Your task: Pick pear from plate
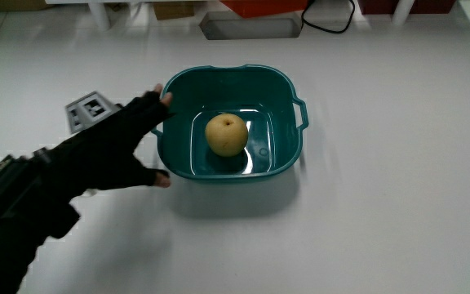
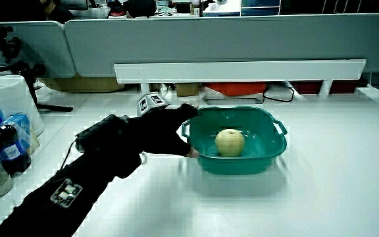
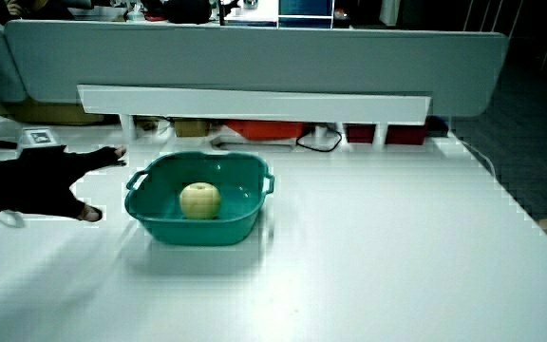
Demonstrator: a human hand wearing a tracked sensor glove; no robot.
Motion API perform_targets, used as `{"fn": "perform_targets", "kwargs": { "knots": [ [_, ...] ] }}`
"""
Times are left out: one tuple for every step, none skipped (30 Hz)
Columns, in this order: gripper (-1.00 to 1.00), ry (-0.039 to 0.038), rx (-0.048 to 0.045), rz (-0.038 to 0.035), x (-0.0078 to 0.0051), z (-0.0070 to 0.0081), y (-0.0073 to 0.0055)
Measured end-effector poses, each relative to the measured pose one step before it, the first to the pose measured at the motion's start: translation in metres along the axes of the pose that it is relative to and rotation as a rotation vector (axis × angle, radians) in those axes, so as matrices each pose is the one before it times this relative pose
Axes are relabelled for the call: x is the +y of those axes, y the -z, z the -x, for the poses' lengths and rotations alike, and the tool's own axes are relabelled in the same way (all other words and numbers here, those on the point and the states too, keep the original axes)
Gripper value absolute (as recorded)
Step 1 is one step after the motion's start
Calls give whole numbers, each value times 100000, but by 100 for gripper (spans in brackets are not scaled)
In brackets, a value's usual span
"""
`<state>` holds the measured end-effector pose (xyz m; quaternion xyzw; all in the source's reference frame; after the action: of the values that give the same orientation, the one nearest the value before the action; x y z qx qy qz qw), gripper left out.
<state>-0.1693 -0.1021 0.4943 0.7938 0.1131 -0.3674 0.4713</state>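
A yellow pear (image 1: 227, 135) lies in the middle of a teal basin (image 1: 288, 98) with two small handles. In both side views the pear (image 2: 229, 141) (image 3: 199, 200) sits low inside the basin (image 2: 268, 155) (image 3: 240, 223). The gloved hand (image 1: 125, 147) is beside the basin, at its rim, with fingers spread and holding nothing. Its thumb reaches toward the basin's outer wall. The patterned cube (image 1: 90, 109) shows on the hand's back. The hand (image 2: 160, 135) (image 3: 41, 180) stays outside the basin in both side views.
A low partition (image 2: 229, 39) with a white rail (image 2: 239, 69) runs along the table's edge farthest from the person. Bottles (image 2: 5, 148) and a white container (image 2: 8, 99) stand near the forearm in a side view. A cable (image 1: 333, 20) lies by the rail.
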Motion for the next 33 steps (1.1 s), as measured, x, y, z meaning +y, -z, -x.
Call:
{"fn": "perform_targets", "kwargs": {
  "knots": [
    [0,370,47,-630,212,-268,-89],
    [0,710,-1295,133,226,-161,-43],
    [0,98,21,-28,179,-174,-33],
    [0,535,-202,15,126,-184,-12],
    [0,5244,884,-1327,745,821,-179],
    [0,-6194,-877,948,-219,-760,79],
    [0,559,-495,-19,176,-91,-18],
    [0,-1010,432,198,178,8,-60],
    [0,-840,-359,105,63,-153,-22],
    [0,-173,-162,95,273,94,7],
    [0,-693,287,-10,98,-147,24],
    [0,4870,2403,-1114,756,757,-87],
    [0,-5598,-2650,1729,-430,-870,274],
    [0,-205,159,1348,289,44,204],
    [0,-1926,742,1456,85,-247,253],
    [0,-1509,967,692,374,44,236],
    [0,-1428,1088,1720,213,-195,232],
    [0,-832,1593,2193,568,207,168],
    [0,-2554,1836,330,172,-103,151],
    [0,-1208,303,621,236,-21,127],
    [0,-801,351,478,392,204,139],
    [0,-1200,509,878,190,-1,180],
    [0,-865,-438,487,338,81,199],
    [0,-1144,259,1052,131,-154,262],
    [0,-889,1170,490,337,-26,284],
    [0,-1553,1866,22,239,-161,263],
    [0,-504,888,496,168,-238,296],
    [0,317,2667,-1321,528,87,219],
    [0,-284,713,-886,93,-79,147],
    [0,642,46,147,252,90,137],
    [0,-484,-181,60,179,89,107],
    [0,-1041,27,48,34,-46,84],
    [0,830,38,-349,428,166,102]
  ]
}}
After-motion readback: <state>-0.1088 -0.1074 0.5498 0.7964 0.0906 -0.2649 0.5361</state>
